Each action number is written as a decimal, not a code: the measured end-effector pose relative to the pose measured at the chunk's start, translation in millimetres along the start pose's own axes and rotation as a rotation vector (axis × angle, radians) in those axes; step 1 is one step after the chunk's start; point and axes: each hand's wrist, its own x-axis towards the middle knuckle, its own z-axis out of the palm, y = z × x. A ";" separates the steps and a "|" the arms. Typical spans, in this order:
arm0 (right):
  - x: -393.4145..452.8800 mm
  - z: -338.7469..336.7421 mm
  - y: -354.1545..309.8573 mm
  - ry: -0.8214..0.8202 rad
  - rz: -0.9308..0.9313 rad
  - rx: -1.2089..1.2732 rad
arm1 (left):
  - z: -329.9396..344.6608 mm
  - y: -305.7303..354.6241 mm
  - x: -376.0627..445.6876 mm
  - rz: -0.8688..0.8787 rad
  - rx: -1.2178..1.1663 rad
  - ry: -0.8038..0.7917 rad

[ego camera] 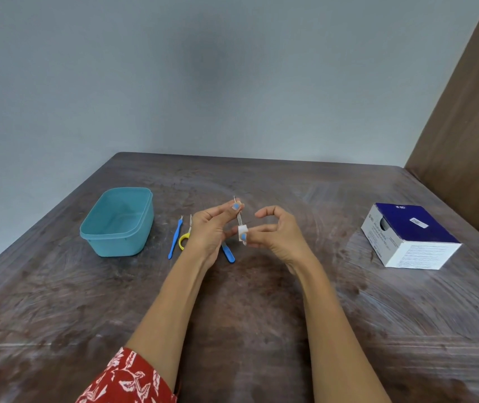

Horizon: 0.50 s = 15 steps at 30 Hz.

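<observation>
Worn dark wooden table (261, 330) bearing a teal plastic container (122, 242); just right of it, a blue cuticle pusher (175, 238) and yellow-handled scissors (185, 240); a blue-and-white carton (413, 237) lies well beyond.

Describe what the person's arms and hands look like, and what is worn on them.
The left arm has a red sleeve printed with white leaves, which ends above the elbow. The forearm below it is bare. The right arm is bare as far as the picture shows. On the left hand, the nails that show are painted light blue. No ring, watch or bracelet shows on it or on the right hand.
</observation>
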 end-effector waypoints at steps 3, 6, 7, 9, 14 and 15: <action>0.8 -0.2 0.6 -0.009 0.008 -0.015 | -0.2 0.9 0.4 -0.001 -0.008 0.011; 0.2 0.2 2.5 -0.041 0.040 -0.037 | -0.3 1.6 0.4 -0.007 -0.014 0.031; 0.5 1.3 3.2 -0.026 0.023 -0.046 | -0.2 1.3 -0.2 -0.011 -0.010 0.032; 1.9 2.3 3.7 0.017 -0.023 -0.074 | 0.7 1.3 -1.2 -0.014 0.004 0.026; 0.5 1.2 3.5 -0.062 0.014 -0.032 | 1.0 3.1 -1.3 -0.010 0.004 0.035; 0.2 1.8 3.4 -0.056 0.004 -0.030 | 1.2 3.3 -1.8 -0.007 -0.003 0.031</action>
